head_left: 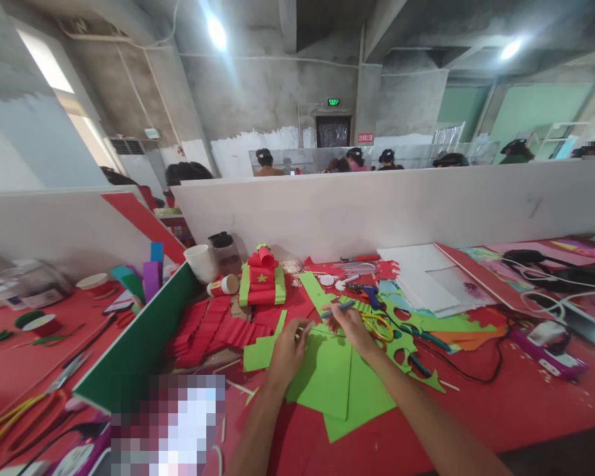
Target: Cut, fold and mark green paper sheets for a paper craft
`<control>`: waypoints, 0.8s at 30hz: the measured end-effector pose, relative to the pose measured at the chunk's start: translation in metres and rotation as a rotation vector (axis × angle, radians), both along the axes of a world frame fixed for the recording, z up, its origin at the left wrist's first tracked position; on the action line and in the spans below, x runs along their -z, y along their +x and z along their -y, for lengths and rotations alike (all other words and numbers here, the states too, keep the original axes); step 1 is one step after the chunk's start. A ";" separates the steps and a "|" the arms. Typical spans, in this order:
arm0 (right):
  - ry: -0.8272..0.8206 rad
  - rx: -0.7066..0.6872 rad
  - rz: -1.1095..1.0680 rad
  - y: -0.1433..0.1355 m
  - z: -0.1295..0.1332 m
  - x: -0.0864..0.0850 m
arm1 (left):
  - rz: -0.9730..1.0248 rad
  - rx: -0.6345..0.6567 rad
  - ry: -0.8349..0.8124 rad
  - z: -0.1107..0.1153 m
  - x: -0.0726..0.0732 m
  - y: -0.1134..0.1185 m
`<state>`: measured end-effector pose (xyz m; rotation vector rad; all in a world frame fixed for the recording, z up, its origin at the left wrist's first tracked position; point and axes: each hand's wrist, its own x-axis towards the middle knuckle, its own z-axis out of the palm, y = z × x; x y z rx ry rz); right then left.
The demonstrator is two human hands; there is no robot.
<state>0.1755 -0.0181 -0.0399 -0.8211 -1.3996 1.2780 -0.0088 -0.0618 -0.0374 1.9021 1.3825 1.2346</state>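
My right hand (348, 325) is closed around a dark blue-grey pen (346, 306), tilted over the green sheets. Close to it on the left, my left hand (288, 347) has its thumb and fingers pinched together; what they hold, if anything, is too small to make out. Beneath both hands lie overlapping bright green foam sheets (322, 377). A narrow green strip (312, 291) lies just beyond my right hand. Yellow-handled scissors (379, 326) rest to the right of it, beside green offcuts (406, 357) with round holes.
A red and green tank-like model (262, 281) with a star stands behind the hands. Folded red strips (213, 330) lie at left, near a green divider board (139, 337). A blue glue gun (371, 295), white sheets (421, 277) and a purple power strip (548, 354) lie at right.
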 end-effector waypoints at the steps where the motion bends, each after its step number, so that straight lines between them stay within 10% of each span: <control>1: -0.002 0.006 0.002 0.000 -0.001 0.002 | 0.001 0.004 -0.002 0.000 0.001 0.000; 24: -0.013 -0.144 -0.057 -0.005 0.006 -0.002 | 0.105 0.081 -0.041 0.001 -0.004 0.001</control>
